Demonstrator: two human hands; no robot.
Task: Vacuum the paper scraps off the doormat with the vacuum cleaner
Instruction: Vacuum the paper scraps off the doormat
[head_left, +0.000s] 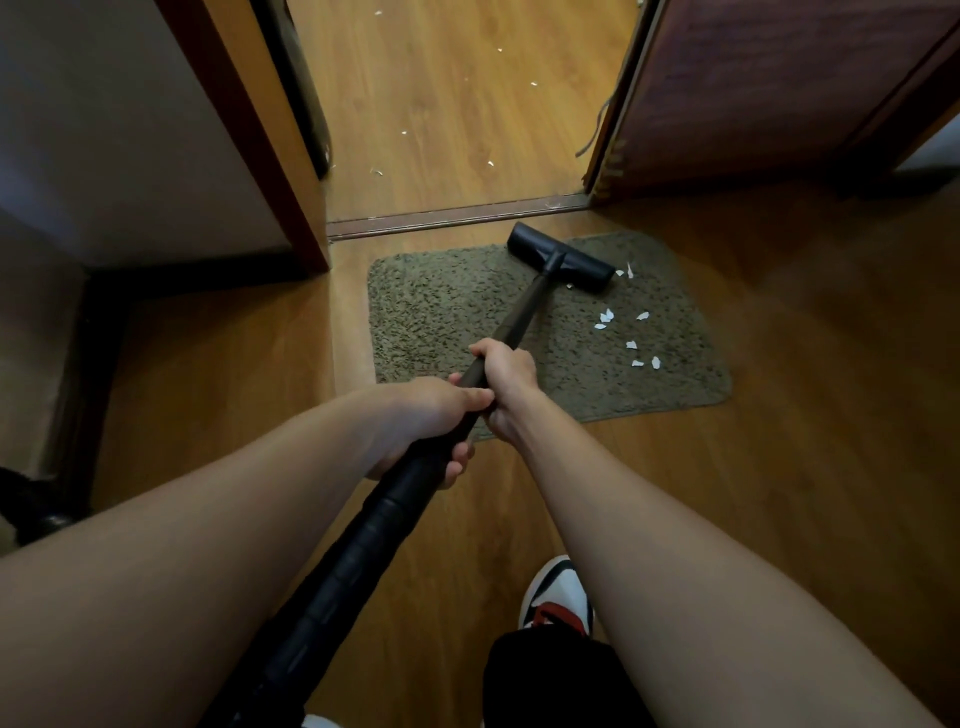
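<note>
The doormat (441, 322) lies on the wooden floor (805, 415) just before the threshold strip (457, 213). The vacuum head (561, 257) sits at an angle on the mat's far edge, near the strip. The vacuum tube (514, 322) crosses the mat diagonally from the near edge to the head and divides it: bare pile to the left, paper scraps (631, 345) to the right. Left of the mat, the door frame (249, 130) stands close to its far corner. On the right, the open door (779, 88) stands beyond the far right corner; bare floor borders the mat's right and near sides. A shoe (558, 592) stands on the floor well short of the near edge.
</note>
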